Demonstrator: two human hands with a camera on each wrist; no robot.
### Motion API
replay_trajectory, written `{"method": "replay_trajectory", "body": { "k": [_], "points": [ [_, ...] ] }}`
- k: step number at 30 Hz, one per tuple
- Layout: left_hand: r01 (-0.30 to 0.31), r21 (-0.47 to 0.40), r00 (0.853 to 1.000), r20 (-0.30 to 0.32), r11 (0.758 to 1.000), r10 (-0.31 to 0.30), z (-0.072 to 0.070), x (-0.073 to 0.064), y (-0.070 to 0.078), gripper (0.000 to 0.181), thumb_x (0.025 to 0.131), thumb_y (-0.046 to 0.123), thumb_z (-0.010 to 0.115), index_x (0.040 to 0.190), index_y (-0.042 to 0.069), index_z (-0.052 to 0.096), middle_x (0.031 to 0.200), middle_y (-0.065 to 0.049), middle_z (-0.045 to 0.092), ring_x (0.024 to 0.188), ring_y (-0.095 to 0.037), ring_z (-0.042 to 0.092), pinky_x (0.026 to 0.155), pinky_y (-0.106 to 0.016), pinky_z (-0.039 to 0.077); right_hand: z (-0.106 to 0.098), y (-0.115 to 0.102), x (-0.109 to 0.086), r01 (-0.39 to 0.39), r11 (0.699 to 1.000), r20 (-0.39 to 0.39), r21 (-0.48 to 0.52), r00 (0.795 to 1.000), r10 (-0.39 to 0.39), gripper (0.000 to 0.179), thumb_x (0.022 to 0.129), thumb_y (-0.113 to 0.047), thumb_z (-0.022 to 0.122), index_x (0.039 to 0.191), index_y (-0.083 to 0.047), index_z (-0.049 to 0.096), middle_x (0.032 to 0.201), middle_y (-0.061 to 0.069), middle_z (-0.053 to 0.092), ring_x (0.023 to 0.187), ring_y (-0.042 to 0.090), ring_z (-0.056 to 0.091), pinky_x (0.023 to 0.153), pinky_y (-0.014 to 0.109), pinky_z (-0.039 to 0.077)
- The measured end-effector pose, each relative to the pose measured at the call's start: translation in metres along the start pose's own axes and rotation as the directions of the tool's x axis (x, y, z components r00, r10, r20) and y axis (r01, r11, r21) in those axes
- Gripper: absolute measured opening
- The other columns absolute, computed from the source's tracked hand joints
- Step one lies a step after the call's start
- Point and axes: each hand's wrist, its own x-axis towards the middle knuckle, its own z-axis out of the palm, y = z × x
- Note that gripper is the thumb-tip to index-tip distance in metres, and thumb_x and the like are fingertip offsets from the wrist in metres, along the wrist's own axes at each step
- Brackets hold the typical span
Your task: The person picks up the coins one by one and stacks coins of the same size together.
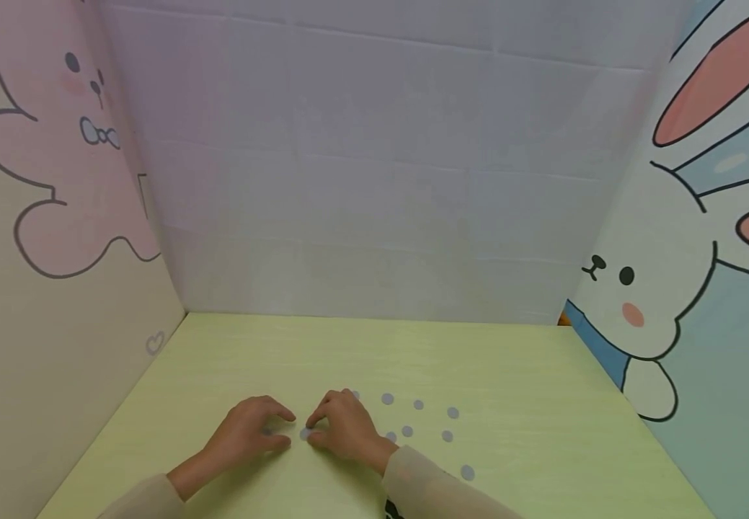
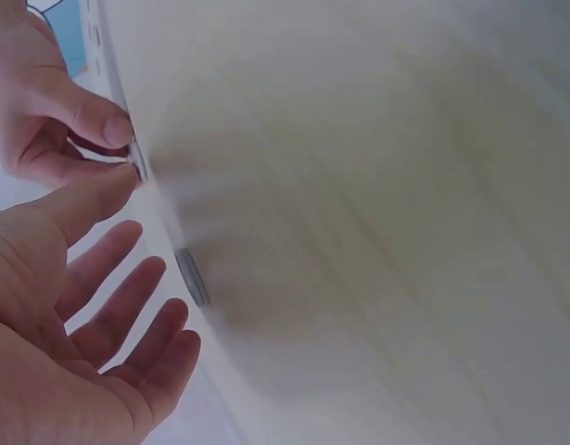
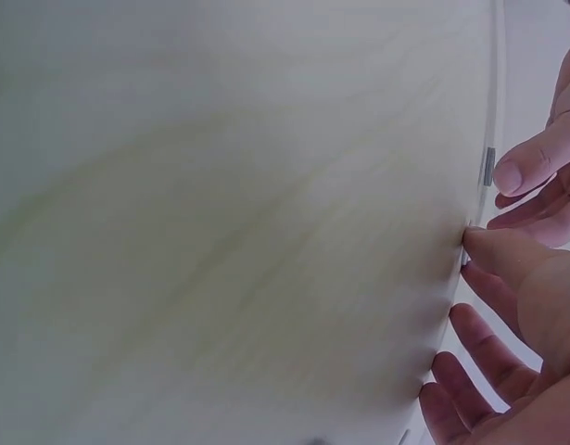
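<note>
Thin grey round pieces that look like coins lie on the pale yellow-green tabletop [image 1: 510, 389]. My right hand [image 1: 347, 427] pinches one grey coin [image 1: 305, 434] between thumb and index finger, at the table surface. To its left, my left hand [image 1: 244, 427] curves loosely around a short stack of coins [image 2: 192, 276], thumb and fingers apart. In the left wrist view, a gap shows between the fingers and that stack. The left hand partly hides the stack in the head view.
Several loose coins [image 1: 408, 431] of differing sizes lie right of and behind the right hand, one coin [image 1: 468, 473] nearer the front. A pale cloth wall [image 1: 374, 180] stands at the back. Cartoon-printed panels rise at left [image 1: 82, 346] and right [image 1: 724, 404].
</note>
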Motion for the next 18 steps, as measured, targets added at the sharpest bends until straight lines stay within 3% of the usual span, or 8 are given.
{"method": "replay_trajectory", "body": {
  "k": [10, 18],
  "points": [
    [-0.023, 0.0, 1.0, 0.01, 1.0, 0.023, 0.011, 0.008, 0.007, 0.019, 0.079, 0.021, 0.094, 0.095, 0.024, 0.084, 0.098, 0.015, 0.075, 0.097, -0.017, 0.07, 0.088, -0.046, 0.057, 0.001, 0.001, 0.0, 0.004, 1.0, -0.011, 0.02, 1.0, -0.004, 0.009, 0.086, -0.022, 0.091, 0.094, -0.02, 0.088, 0.095, -0.009, 0.07, 0.087, 0.004, 0.052, 0.074, 0.018, 0.045],
    [-0.069, 0.001, 0.997, -0.013, 0.998, 0.069, 0.012, 0.01, 0.012, 0.014, 0.08, 0.017, 0.093, 0.088, 0.024, 0.084, 0.092, 0.017, 0.075, 0.092, -0.012, 0.07, 0.085, -0.044, 0.058, 0.002, 0.003, -0.001, 0.024, 1.0, -0.033, 0.011, 0.999, -0.023, 0.005, 0.087, -0.022, 0.09, 0.092, -0.021, 0.088, 0.096, -0.009, 0.072, 0.088, 0.005, 0.054, 0.076, 0.018, 0.046]
  ]
}}
